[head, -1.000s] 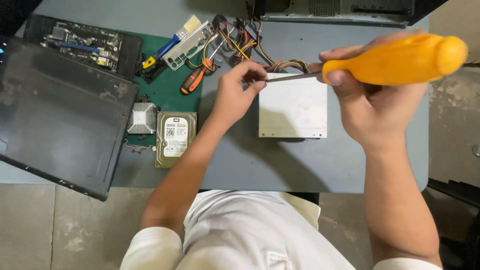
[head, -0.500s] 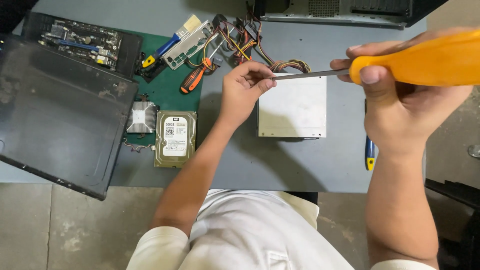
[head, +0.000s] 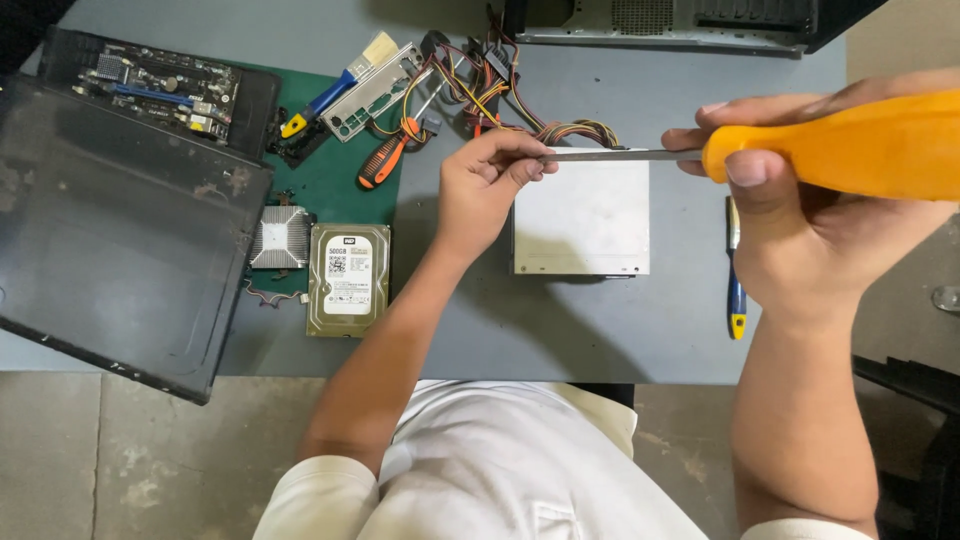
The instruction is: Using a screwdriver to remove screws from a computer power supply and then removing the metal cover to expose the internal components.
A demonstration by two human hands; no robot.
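Grey table, green mat, concrete floor

Left hand raised mid-frame, back of hand up, fingers curled inward with thumb and fingertips pinched together. Left forearm bare, runs diagonally down toward the torso, elbow bent, white sleeve at the upper arm. Right hand close to the camera on the right side, closed in a fist-like grip, thumb pressed forward, index finger extended along the top. Right forearm near vertical, bare, wrist slightly bent.
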